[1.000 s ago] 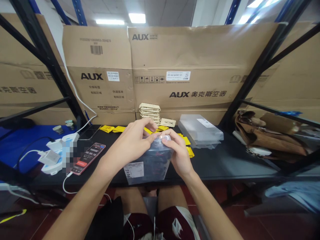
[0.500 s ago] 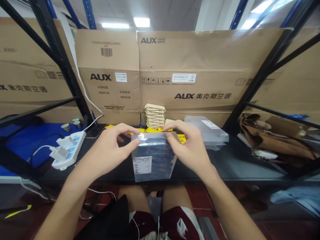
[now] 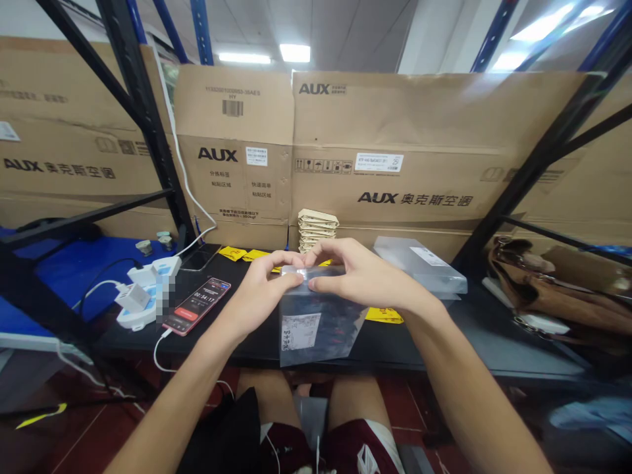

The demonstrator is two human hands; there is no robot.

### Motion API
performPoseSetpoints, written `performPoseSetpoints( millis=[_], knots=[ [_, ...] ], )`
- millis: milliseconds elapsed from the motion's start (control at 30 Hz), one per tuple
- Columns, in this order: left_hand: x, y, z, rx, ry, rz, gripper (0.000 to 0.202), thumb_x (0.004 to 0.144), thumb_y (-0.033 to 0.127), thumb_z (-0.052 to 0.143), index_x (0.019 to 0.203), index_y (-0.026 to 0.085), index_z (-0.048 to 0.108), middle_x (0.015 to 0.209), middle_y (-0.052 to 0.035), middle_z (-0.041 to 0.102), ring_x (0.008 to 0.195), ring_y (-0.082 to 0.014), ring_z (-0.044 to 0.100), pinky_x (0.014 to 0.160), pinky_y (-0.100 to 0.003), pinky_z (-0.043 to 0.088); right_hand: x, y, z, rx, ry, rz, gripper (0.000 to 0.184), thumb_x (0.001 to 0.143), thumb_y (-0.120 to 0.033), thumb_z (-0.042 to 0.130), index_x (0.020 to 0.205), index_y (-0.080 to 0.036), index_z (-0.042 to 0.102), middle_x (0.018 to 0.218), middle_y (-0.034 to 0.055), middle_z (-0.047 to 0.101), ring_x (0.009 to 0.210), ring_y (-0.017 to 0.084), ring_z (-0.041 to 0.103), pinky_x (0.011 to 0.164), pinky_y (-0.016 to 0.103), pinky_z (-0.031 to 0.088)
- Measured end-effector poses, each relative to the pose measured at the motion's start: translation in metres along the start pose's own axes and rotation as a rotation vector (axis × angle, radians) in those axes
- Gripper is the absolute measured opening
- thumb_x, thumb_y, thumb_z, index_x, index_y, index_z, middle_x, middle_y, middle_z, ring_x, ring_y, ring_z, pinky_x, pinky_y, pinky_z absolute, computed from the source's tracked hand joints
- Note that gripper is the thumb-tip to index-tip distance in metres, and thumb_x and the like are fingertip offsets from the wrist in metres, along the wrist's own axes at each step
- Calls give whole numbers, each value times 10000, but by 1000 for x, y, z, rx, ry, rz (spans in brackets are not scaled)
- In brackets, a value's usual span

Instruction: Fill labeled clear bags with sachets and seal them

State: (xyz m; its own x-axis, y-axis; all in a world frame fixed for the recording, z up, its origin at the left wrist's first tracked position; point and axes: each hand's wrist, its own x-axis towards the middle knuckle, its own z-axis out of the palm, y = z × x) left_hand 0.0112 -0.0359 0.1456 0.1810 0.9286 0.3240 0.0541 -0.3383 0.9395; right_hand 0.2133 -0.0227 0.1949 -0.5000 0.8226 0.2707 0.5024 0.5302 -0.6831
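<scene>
A clear plastic bag (image 3: 320, 326) filled with dark items and bearing a white label hangs upright in front of the black shelf's (image 3: 444, 329) edge. My left hand (image 3: 264, 289) pinches the bag's top edge from the left, fingers closed. My right hand (image 3: 358, 273) pinches the same top edge from the right, thumb and fingers pressed together. The two hands almost meet at the middle of the bag's mouth.
A phone (image 3: 197, 306) with a lit timer lies left of my hands, cabled beside a white power strip (image 3: 143, 296). Yellow tags (image 3: 382, 315), a stack of tan packets (image 3: 317, 227) and a clear flat box (image 3: 419, 263) lie behind. A brown bag (image 3: 548, 289) sits right. Cardboard boxes (image 3: 395, 158) back the shelf.
My hands slid from the bag's two upper corners in toward the middle of its top edge. The view shifted left, so the phone shows again.
</scene>
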Motion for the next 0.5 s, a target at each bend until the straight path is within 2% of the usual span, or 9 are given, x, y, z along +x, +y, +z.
performPoseSetpoints(
  millis=[67, 167, 333, 433, 500],
  knots=[
    [-1, -4, 5, -43, 18, 0, 160, 800, 373, 744, 839, 221, 714, 1199, -86, 804, 1163, -318, 719, 1053, -474, 521, 4, 5, -3, 54, -20, -12, 135, 802, -175, 797, 922, -222, 757, 1045, 52, 804, 990, 263, 739, 873, 380, 548],
    [-2, -11, 14, -39, 94, 63, 159, 844, 370, 734, 815, 214, 719, 1300, -109, 782, 1233, -326, 702, 1098, -477, 502, 6, 12, -4, 69, -8, -13, 31, 876, -233, 747, 878, -217, 773, 963, 50, 800, 912, 240, 716, 822, 364, 527],
    [-5, -18, 24, -66, 158, 145, 208, 946, 396, 688, 884, 203, 737, 1261, -119, 792, 1194, -298, 712, 1066, -431, 519, 4, 19, -2, 92, 19, -38, 122, 938, -318, 696, 871, -220, 726, 971, 44, 771, 890, 219, 669, 792, 345, 508],
    [-7, -19, 25, -70, 159, 153, 210, 967, 392, 677, 940, 199, 756, 1275, -116, 788, 1196, -289, 706, 1062, -411, 513, 2, 15, -1, 56, 31, -18, 149, 955, -328, 669, 859, -218, 700, 977, 40, 750, 887, 208, 645, 787, 331, 483],
    [-7, -20, 25, -76, 154, 149, 202, 967, 379, 673, 917, 199, 748, 1287, -113, 785, 1219, -291, 695, 1086, -412, 497, 1, 10, 0, 10, 28, 14, 165, 969, -326, 646, 856, -215, 689, 976, 37, 740, 879, 203, 629, 780, 325, 457]
  ],
)
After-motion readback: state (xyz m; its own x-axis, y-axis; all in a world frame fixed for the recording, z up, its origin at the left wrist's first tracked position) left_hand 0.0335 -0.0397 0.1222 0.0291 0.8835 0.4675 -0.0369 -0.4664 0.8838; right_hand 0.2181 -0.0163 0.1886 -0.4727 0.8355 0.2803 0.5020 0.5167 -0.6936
